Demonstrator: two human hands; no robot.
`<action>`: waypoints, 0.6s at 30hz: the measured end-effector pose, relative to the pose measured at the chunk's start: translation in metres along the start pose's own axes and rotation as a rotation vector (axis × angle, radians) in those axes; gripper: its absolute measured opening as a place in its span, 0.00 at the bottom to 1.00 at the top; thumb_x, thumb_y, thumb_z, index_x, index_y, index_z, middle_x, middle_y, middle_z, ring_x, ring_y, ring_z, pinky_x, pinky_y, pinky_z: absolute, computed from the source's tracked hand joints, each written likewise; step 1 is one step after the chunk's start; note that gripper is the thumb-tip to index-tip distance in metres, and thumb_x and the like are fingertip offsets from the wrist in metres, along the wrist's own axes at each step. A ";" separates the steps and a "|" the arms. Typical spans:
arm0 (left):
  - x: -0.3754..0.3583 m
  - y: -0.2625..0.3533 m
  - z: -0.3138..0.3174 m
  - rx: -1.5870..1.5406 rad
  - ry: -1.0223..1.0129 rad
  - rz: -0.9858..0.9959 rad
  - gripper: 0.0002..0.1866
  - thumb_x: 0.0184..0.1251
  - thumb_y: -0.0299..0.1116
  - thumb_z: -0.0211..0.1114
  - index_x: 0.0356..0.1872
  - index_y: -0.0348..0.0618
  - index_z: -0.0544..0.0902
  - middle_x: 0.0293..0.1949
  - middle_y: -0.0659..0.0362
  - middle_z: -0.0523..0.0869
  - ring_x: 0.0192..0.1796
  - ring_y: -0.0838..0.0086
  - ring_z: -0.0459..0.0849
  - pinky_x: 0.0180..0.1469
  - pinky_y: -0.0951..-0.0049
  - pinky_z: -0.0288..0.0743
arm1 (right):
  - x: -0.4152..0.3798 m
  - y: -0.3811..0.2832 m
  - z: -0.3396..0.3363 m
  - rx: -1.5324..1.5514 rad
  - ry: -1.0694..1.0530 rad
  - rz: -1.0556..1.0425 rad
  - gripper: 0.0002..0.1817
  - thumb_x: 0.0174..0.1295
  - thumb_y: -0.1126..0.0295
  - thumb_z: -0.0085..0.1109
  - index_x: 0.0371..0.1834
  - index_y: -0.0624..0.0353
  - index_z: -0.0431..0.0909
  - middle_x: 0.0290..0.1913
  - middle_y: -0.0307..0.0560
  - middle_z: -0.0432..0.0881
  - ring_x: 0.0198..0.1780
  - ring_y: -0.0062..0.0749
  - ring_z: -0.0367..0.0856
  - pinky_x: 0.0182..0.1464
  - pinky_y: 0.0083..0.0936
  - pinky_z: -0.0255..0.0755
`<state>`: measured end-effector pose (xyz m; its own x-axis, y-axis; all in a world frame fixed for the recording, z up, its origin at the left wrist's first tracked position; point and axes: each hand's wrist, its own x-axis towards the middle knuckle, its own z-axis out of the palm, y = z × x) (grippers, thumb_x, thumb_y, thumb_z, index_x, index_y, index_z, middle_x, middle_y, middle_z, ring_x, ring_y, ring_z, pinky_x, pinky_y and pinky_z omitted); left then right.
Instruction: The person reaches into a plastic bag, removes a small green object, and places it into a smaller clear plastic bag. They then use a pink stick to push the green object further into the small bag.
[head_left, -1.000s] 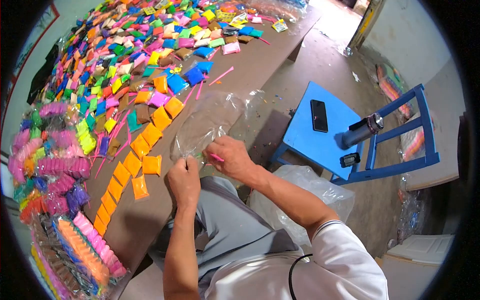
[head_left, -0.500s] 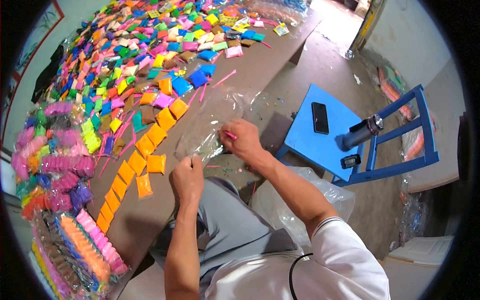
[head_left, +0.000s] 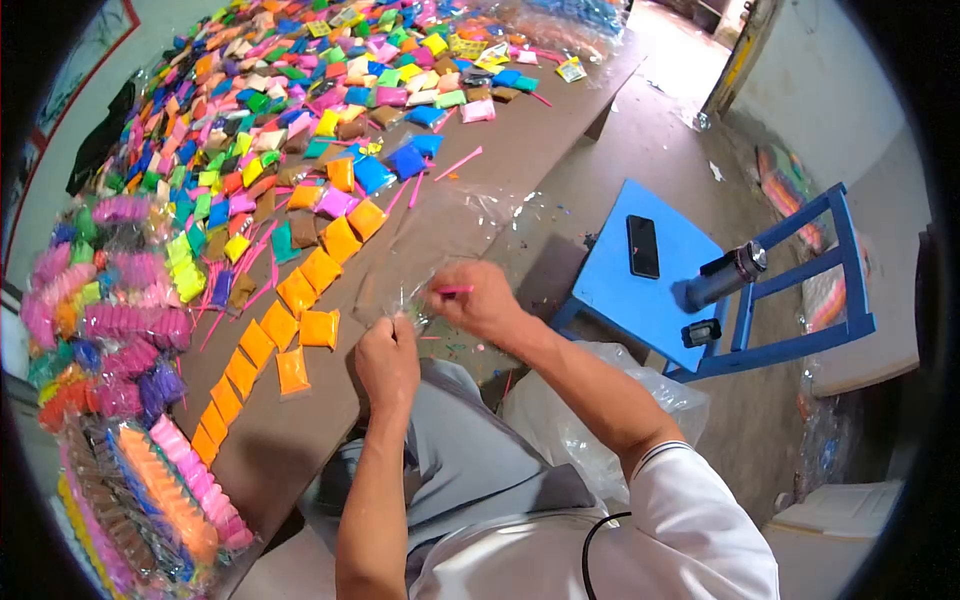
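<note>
Clear bag (head_left: 432, 228) lies at the bench (head_left: 545, 130) edge; left hand (head_left: 388, 358) — grip pinching its near end; right hand (head_left: 478, 297) — grip closed round pink stick (head_left: 458, 290); bench strip separates bag from orange packets (head_left: 278, 325); floor (head_left: 545, 240) gap toward blue chair (head_left: 615, 285).

Upper garment: white shirt (head_left: 715, 540), short-sleeved; the right sleeve (head_left: 672, 485) ends in a hem edged with thin dark trim (head_left: 655, 455). Lower garment: plain grey trousers (head_left: 480, 470), loosely creased over the thigh. A thin black cable (head_left: 586, 552) curves across the shirt front. Left hand (head_left: 388, 362) and right hand (head_left: 478, 298) bare, forearms likewise.
</note>
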<state>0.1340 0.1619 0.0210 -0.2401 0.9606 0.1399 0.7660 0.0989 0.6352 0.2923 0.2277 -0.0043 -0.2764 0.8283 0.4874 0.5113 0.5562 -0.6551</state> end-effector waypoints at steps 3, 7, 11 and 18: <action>0.000 0.001 0.002 -0.003 0.001 -0.005 0.22 0.70 0.42 0.55 0.25 0.32 0.80 0.25 0.38 0.81 0.32 0.40 0.81 0.36 0.47 0.71 | -0.010 -0.001 0.014 0.002 -0.108 0.003 0.05 0.50 0.69 0.66 0.28 0.55 0.82 0.28 0.49 0.80 0.33 0.49 0.81 0.35 0.41 0.74; 0.004 -0.003 0.002 -0.028 -0.018 0.028 0.22 0.70 0.42 0.55 0.25 0.32 0.80 0.25 0.38 0.81 0.32 0.40 0.81 0.36 0.46 0.70 | 0.006 0.006 0.004 -0.160 0.015 0.091 0.05 0.50 0.69 0.66 0.29 0.55 0.83 0.25 0.50 0.81 0.33 0.49 0.82 0.35 0.41 0.75; 0.003 -0.004 0.004 -0.019 0.004 0.029 0.22 0.70 0.42 0.54 0.25 0.31 0.80 0.26 0.37 0.81 0.32 0.40 0.81 0.36 0.46 0.70 | -0.005 -0.007 0.016 0.018 -0.068 0.009 0.04 0.54 0.67 0.65 0.29 0.53 0.83 0.27 0.50 0.81 0.33 0.49 0.82 0.34 0.41 0.75; 0.006 -0.007 0.002 -0.055 -0.036 0.016 0.21 0.70 0.42 0.55 0.25 0.32 0.80 0.27 0.38 0.82 0.34 0.40 0.81 0.37 0.47 0.70 | 0.007 0.003 0.009 -0.060 -0.020 0.128 0.07 0.54 0.65 0.66 0.32 0.54 0.84 0.29 0.50 0.82 0.35 0.50 0.82 0.36 0.41 0.75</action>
<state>0.1284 0.1672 0.0152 -0.2060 0.9707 0.1236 0.7353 0.0702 0.6741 0.2848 0.2354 -0.0079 -0.2218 0.8936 0.3901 0.5907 0.4415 -0.6754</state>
